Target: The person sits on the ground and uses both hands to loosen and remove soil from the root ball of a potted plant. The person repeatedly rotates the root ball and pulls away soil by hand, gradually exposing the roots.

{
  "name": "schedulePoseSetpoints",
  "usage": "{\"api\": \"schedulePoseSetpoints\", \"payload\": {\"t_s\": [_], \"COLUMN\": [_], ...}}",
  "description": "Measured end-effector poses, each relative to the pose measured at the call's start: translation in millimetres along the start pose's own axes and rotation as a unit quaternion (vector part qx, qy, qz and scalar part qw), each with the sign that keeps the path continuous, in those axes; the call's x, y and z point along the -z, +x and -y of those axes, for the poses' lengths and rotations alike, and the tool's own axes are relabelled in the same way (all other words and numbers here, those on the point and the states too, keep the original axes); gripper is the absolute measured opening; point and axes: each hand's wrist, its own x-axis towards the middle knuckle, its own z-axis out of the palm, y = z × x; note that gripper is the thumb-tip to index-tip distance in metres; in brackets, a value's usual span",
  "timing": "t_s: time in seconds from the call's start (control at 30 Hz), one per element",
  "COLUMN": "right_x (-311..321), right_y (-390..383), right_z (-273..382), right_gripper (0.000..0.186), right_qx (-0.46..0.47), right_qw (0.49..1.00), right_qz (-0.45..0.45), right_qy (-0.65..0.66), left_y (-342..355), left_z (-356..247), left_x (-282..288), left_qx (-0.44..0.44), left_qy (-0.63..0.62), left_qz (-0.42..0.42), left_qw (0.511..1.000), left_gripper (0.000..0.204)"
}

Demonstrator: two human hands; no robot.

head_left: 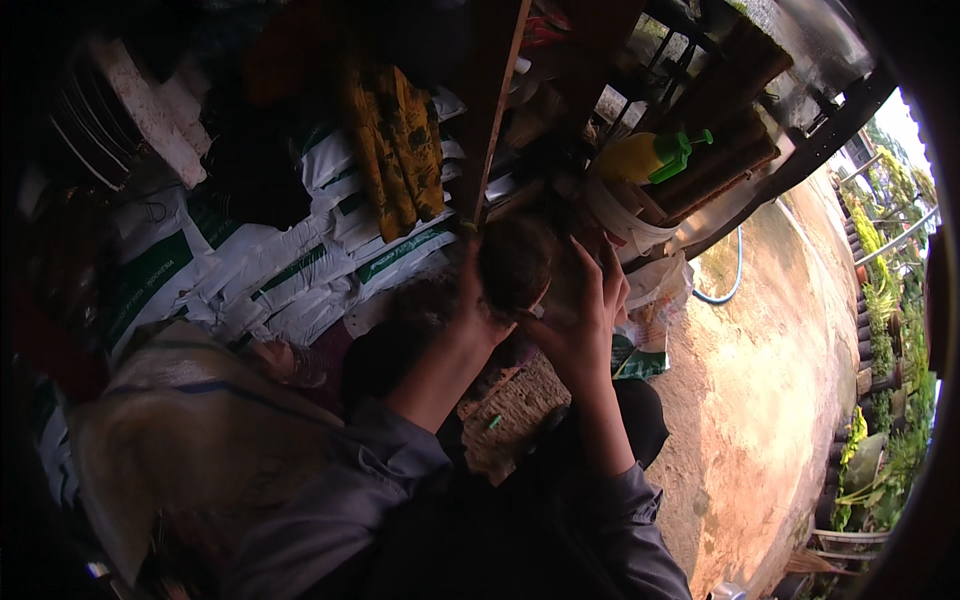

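Head view is showing a dark brown, rounded object [517,264] sitting between the bare left hand [478,305] and bare right hand [588,325], left of a white plastic bucket [612,212]. Cradling it steadily from the left probably serves best. The left hand is gripping its left side, fingers mostly hidden; the right is spreading its fingers wide beside it, contact unclear.

A rounded brown lump [516,262] sits up off the ground in the left hand [478,302], its left side against the fingers, just left of the right hand [582,325]. It is dark, a little lighter at the middle; shade hides its finer surface and its far edge.
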Motion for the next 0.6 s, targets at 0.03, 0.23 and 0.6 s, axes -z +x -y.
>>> {"api": "schedulePoseSetpoints", "payload": {"t_s": [0.03,0.23,0.6], "right_x": [-3.7,-15.8,-5.0], "right_y": [2.6,3.2,14.5], "right_z": [-0.3,-22.0,-42.5], "right_gripper": [0.089,0.086,0.118], "right_qx": [0.018,-0.014,-0.006], "right_qw": [0.999,0.998,0.998], "right_qz": [-0.022,-0.054,-0.006], "right_qy": [-0.037,-0.025,-0.058], "left_y": [4.3,9.0,1.1], "left_z": [2.8,8.2,6.2], "left_x": [7.5,1.5,-7.8], "left_qx": [-0.003,0.019,0.061], "left_qy": [-0.003,-0.020,0.004], "left_qz": [0.001,-0.038,0.003], "left_qw": [1.000,0.999,0.998], "left_gripper": [0.044,0.042,0.048]}}
